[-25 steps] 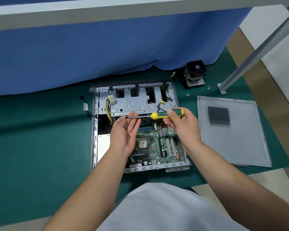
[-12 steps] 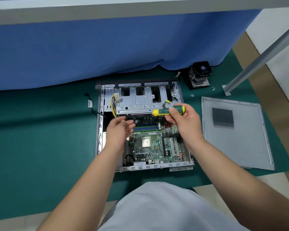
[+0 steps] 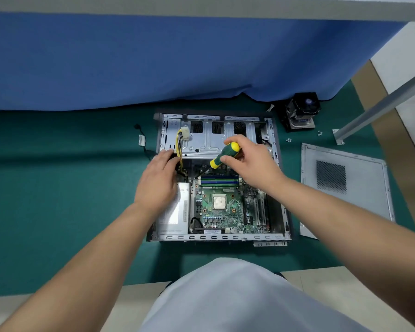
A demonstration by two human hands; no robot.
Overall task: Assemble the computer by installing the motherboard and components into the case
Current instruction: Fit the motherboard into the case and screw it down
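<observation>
An open grey computer case [image 3: 221,237] lies on a green mat, with a green motherboard [image 3: 225,209] seated inside and a bare CPU [image 3: 219,202] at its middle. My right hand [image 3: 252,161] grips a green-and-yellow screwdriver [image 3: 224,152], held tilted with its tip down at the motherboard's far left corner. My left hand [image 3: 159,178] rests with straight fingers over the case's left side, by the yellow power cables [image 3: 179,149] and above the silver power supply [image 3: 175,212]. The drive cage [image 3: 201,140] spans the case's far end.
The case's side panel [image 3: 345,185] lies flat to the right. A CPU cooler with fan [image 3: 300,111] stands at the back right, with small screws [image 3: 289,140] on the mat near it. A blue cloth [image 3: 153,63] hangs behind. A metal frame leg [image 3: 379,109] slants at right.
My right hand turned the screwdriver from level to tilted, tip down toward the motherboard. My left hand let go of the shaft and moved left onto the case's side.
</observation>
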